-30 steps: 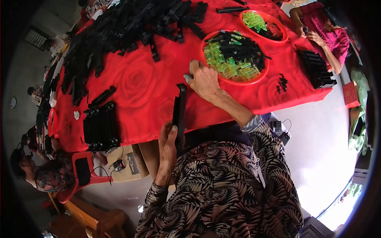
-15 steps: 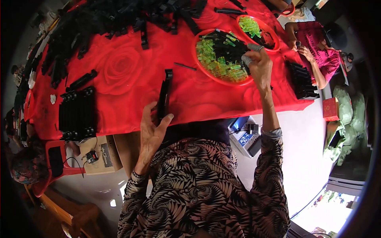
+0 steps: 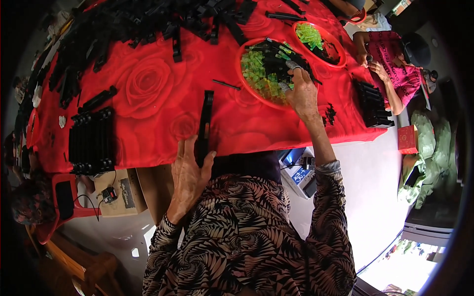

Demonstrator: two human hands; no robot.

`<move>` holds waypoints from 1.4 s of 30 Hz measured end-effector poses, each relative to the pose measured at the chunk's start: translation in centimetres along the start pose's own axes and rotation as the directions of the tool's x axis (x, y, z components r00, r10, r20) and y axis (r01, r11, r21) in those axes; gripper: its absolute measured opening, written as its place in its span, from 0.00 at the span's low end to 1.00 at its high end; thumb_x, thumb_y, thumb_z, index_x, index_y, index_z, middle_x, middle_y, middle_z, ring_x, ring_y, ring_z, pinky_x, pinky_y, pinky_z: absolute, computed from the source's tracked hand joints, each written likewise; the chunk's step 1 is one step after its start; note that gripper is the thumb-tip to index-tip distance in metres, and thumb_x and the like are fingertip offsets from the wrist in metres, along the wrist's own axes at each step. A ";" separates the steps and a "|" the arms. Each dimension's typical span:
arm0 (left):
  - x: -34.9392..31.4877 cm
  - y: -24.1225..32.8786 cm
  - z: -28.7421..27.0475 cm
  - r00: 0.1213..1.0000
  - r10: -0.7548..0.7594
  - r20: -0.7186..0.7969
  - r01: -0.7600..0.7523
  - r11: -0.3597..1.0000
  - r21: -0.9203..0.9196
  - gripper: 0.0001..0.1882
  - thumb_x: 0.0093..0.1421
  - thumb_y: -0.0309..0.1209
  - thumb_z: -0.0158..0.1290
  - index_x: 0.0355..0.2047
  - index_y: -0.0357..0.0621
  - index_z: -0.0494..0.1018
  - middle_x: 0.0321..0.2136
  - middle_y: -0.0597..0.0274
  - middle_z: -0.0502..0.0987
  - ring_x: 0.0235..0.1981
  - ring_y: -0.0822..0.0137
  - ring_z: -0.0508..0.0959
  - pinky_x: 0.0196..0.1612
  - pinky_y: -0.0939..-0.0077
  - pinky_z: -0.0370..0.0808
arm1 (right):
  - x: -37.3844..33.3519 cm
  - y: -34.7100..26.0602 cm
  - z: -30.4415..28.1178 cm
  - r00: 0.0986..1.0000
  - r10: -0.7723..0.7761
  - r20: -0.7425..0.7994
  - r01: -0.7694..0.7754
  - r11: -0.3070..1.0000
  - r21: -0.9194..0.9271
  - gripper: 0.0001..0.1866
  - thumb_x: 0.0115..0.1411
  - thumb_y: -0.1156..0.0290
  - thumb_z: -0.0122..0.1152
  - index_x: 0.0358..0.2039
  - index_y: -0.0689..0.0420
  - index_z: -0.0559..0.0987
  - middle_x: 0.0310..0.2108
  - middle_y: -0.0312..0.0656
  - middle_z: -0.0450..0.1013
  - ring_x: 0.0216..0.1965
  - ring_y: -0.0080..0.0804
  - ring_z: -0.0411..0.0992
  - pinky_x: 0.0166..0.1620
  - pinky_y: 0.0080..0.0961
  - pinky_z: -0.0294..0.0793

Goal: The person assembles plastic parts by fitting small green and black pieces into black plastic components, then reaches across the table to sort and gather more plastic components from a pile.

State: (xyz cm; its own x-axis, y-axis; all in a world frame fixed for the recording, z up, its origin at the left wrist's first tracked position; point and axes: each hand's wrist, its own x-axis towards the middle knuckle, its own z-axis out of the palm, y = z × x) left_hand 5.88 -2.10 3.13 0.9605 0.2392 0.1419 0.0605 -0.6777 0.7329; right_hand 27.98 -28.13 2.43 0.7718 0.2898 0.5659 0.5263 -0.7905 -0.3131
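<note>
Red flowered surface (image 3: 148, 130), basin (image 3: 239, 66) of green pieces (image 3: 254, 66).
Left of the basin, the left grip (image 3: 187, 172) flanks a black bar (image 3: 206, 118); over the basin, the right grip (image 3: 303, 96); I can't tell whether either is clamped.

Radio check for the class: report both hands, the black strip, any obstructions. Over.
Left hand: strip between thumb and fingers. Right hand: at basket, grip unclear. Thin stick between strip and basket, blocking neither hand.
</note>
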 end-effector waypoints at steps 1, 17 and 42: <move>0.0 0.0 0.0 1.000 -0.005 0.003 0.005 1.000 -0.005 0.27 0.55 0.33 0.58 0.51 0.31 0.65 0.42 0.37 0.71 0.43 0.39 0.74 0.43 0.55 0.71 | 0.0 0.1 0.2 1.000 -0.021 -0.001 0.021 1.000 -0.006 0.21 0.36 0.83 0.55 0.36 0.62 0.70 0.34 0.51 0.71 0.41 0.52 0.71 0.40 0.44 0.73; -0.5 -0.4 -0.1 0.987 0.125 -0.101 -0.102 0.972 0.210 0.25 0.58 0.37 0.57 0.51 0.37 0.66 0.40 0.44 0.73 0.31 0.43 0.78 0.27 0.55 0.76 | -1.6 -3.3 -1.8 0.968 0.136 -0.213 -0.073 0.957 0.281 0.15 0.52 0.87 0.56 0.42 0.64 0.76 0.36 0.46 0.78 0.34 0.33 0.79 0.37 0.26 0.79; 1.1 0.0 -1.9 0.980 0.155 -0.125 -0.156 0.988 -0.002 0.16 0.57 0.29 0.58 0.44 0.34 0.70 0.33 0.46 0.73 0.24 0.51 0.76 0.25 0.61 0.71 | -2.6 -2.2 0.2 0.882 0.464 0.081 -0.385 0.609 0.693 0.13 0.48 0.90 0.44 0.34 0.70 0.74 0.30 0.49 0.76 0.25 0.26 0.76 0.25 0.21 0.78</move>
State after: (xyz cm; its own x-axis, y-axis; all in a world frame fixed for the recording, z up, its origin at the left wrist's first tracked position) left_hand 6.47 -0.50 4.53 0.9167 0.2167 0.3358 -0.0908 -0.7053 0.7030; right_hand 24.92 -27.06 1.54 0.9541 -0.0676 0.2916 0.2709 -0.2193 -0.9373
